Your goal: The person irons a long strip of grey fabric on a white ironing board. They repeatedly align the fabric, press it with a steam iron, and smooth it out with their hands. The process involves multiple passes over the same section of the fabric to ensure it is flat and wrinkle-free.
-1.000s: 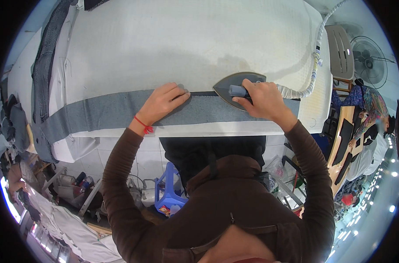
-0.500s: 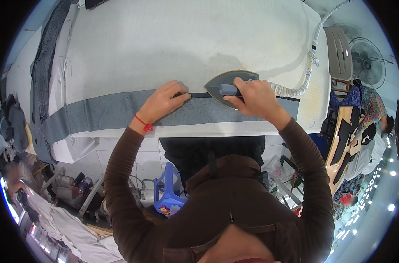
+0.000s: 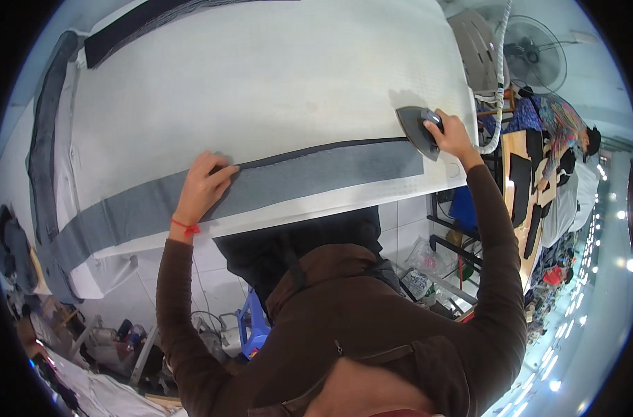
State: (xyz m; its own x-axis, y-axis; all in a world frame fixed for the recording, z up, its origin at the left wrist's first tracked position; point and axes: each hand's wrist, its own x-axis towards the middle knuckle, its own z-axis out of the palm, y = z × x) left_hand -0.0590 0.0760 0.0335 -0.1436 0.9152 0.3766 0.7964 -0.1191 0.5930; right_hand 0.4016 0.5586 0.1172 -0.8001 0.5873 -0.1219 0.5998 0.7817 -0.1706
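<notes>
A long grey fabric strip (image 3: 309, 174) lies along the near side of the white padded table. Its far edge is folded over, showing a narrow darker band (image 3: 316, 150). My left hand (image 3: 200, 186), red string round the wrist, rests on the strip with its fingers pinched at the folded edge. My right hand (image 3: 457, 136) grips the handle of a clothes iron (image 3: 412, 131), which stands at the strip's right end with its pointed tip toward the far left. Part of the iron is hidden under the hand.
A white-wrapped hose (image 3: 500, 90) hangs at the table's right side. Dark fabric (image 3: 143, 28) lies at the far left. A fan (image 3: 533, 54), a chair back (image 3: 478, 48) and a co-worker at a side table (image 3: 514, 146) are to the right. A blue stool (image 3: 255, 323) stands below.
The iron in my right hand has moved right to the strip's end and turned. My left hand stays pinched at the edge, further left in view. The whole view has shifted.
</notes>
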